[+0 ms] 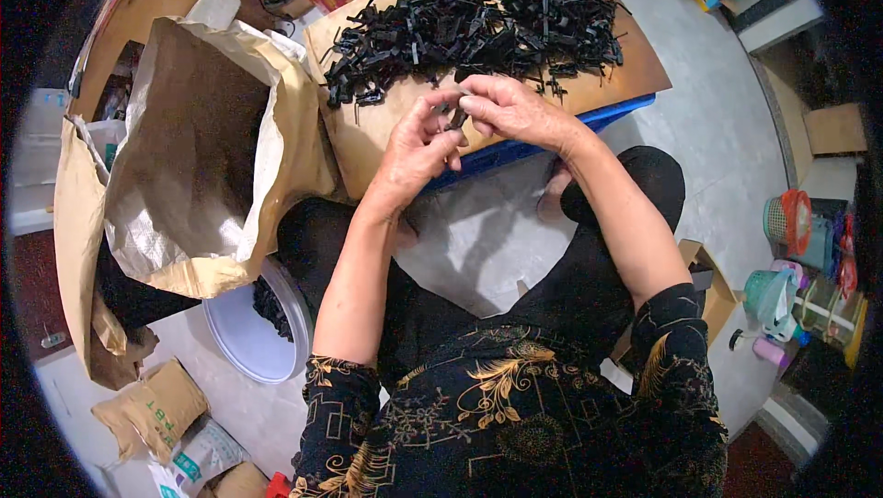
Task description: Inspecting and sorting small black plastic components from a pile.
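Observation:
My left hand (416, 147) and my right hand (509, 110) meet over the near edge of a wooden board (368, 135). Both pinch one small black plastic part (456, 116) between their fingertips. Just beyond the hands lies a big heap of similar black plastic parts (483, 24) spread across the board. The part in my fingers is mostly hidden by them.
A large open brown paper sack (198, 148) stands at my left. Below it sits a white bucket (246, 337) with black parts inside. A blue crate (515, 148) carries the board. Small bags (156, 411) lie lower left; baskets and containers (791, 222) stand at right.

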Available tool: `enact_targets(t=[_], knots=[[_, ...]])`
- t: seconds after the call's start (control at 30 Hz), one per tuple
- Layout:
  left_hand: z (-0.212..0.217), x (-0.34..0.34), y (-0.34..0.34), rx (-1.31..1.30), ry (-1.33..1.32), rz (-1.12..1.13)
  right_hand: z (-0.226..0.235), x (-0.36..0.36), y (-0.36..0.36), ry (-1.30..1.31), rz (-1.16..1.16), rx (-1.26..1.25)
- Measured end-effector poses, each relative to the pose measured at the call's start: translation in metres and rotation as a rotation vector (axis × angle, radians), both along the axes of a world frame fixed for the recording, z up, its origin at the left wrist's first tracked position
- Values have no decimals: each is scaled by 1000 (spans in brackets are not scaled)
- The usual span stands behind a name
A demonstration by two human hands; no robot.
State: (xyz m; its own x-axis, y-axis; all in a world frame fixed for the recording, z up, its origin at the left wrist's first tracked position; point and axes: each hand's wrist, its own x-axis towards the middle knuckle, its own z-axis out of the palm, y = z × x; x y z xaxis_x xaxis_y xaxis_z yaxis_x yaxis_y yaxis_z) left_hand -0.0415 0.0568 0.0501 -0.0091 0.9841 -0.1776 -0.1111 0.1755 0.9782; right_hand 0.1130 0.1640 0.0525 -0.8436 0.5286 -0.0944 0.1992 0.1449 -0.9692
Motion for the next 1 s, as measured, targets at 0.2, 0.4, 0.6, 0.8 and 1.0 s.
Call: enact_targets(t=[0.2, 0.4, 0.6, 0.8, 1.0], knots=[[11, 2, 0, -28, -62, -94, 2, -1, 5, 61, 88, -95], [2, 2, -1, -71, -91, -40, 8, -2, 1, 19, 173, -112], [0, 6, -1, -41, -96, -8, 0, -1, 4, -6, 119, -62], [2, 2, 0, 17, -111, 67, 3, -8, -12, 104, -101, -90], [1, -3, 1, 18, -79, 125, -4, -8, -18, 88, -55, 1]])
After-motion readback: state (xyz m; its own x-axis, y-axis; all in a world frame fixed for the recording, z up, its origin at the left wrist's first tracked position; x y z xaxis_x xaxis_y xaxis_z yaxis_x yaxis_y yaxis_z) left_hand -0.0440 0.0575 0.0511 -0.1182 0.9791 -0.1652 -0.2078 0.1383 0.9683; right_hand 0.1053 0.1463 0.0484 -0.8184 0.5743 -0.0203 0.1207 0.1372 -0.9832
